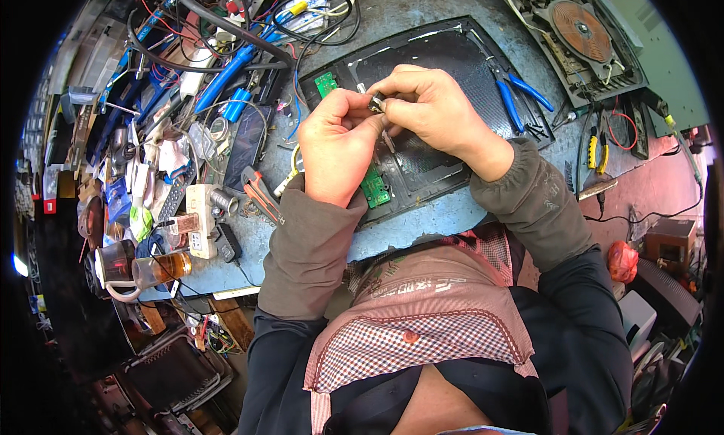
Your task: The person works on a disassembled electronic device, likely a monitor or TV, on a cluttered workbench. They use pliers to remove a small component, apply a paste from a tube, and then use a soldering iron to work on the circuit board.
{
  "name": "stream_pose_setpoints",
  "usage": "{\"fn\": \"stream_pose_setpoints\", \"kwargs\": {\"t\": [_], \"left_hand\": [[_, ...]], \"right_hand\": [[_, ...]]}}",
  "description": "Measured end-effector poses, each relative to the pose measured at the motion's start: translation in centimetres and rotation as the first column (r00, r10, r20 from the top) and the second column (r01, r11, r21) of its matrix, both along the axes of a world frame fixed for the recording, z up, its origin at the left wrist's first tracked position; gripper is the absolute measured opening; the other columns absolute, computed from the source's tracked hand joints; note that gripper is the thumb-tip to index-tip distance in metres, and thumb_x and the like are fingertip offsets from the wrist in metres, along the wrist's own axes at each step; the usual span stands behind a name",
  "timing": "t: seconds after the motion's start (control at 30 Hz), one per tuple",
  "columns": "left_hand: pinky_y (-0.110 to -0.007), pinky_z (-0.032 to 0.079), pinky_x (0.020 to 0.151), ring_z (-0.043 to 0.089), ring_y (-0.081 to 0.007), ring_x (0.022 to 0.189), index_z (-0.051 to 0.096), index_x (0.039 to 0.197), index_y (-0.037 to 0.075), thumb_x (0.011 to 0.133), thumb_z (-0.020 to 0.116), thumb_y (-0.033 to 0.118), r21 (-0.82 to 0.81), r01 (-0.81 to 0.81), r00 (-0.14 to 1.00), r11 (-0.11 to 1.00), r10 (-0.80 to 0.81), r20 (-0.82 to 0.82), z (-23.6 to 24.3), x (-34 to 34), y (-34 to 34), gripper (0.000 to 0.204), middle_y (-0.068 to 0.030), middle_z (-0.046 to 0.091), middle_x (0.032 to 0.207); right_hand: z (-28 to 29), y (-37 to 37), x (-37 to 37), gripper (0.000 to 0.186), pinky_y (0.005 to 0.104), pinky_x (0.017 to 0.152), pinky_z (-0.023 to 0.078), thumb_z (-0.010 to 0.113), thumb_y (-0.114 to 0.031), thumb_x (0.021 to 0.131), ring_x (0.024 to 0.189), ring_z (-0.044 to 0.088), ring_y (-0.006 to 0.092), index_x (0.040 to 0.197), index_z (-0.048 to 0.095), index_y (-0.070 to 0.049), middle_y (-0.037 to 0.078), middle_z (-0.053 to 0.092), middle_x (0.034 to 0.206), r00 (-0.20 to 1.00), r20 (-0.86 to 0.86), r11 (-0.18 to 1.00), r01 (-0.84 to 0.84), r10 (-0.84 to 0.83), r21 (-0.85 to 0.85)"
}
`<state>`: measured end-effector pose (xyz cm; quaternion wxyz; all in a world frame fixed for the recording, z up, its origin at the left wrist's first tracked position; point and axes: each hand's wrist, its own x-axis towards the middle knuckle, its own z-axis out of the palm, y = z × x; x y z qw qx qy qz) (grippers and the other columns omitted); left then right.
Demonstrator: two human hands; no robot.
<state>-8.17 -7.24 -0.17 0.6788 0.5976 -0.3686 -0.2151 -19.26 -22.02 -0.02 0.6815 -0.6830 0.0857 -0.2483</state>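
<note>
My left hand (338, 144) and my right hand (436, 118) meet over a black panel (422, 193), both pinching a small dark metallic part (375, 103); its details are too small to tell. Thin pale pieces show behind and below my fingers. A green circuit board (373, 186) lies on the panel, partly hidden by my left hand, with more green board (326, 83) showing above it. Blue-handled pliers (507, 99) rest on the panel to the right of my right hand, near several small black pieces (535, 131).
Tools, cables and parts crowd the bench (445, 225) at left, with orange-black pliers (260, 193), a power strip (201, 220) and a glass pot (162, 269). An opened appliance with a copper coil (581, 31) sits at back right, above yellow-handled tools (599, 152).
</note>
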Motion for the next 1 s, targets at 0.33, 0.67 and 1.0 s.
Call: {"fn": "stream_pose_setpoints", "kwargs": {"t": [0.33,0.67,1.0], "left_hand": [[-0.026,0.06,0.077,0.076,-0.0105,0.088,0.075,0.111,-0.001,0.096,0.081,-0.011,0.049,0.055,0.998,0.997,-0.055,0.007,0.1,0.5,-0.1,0.019,-0.0063,0.081,0.097],[-0.028,0.061,0.075,0.071,-0.0111,0.08,0.075,0.129,-0.006,0.102,0.073,0.001,0.047,-0.263,0.959,0.964,0.256,0.12,2.0,8.8,3.3,0.028,-0.006,0.077,0.098],[-0.048,0.062,0.085,0.08,-0.0414,0.089,0.087,0.103,-0.001,0.096,0.077,0.024,0.583,-0.519,0.782,0.625,0.072,0.619,1.5,12.0,5.7,0.028,-0.0248,0.082,0.096]], "right_hand": [[-0.5,-0.3,0.0,0.027,0.0303,0.069,0.064,0.068,0.005,0.093,0.078,0.077,0.0139,0.117,0.08,0.009,0.009,0.078,0.094,0.998,-0.065,0.998,0.0,0.004,0.059],[-0.8,-4.1,-0.7,0.022,0.0355,0.075,0.061,0.07,-0.004,0.1,0.082,0.078,0.0192,0.117,0.082,0.004,0.015,0.083,0.097,0.875,0.014,0.642,0.366,-0.484,-0.673],[-1.2,-0.9,0.0,0.02,0.05,0.087,0.061,0.07,-0.005,0.094,0.098,0.075,0.0436,0.107,0.084,-0.001,0.02,0.076,0.1,0.987,-0.122,0.647,-0.025,-0.106,-0.762]]}}
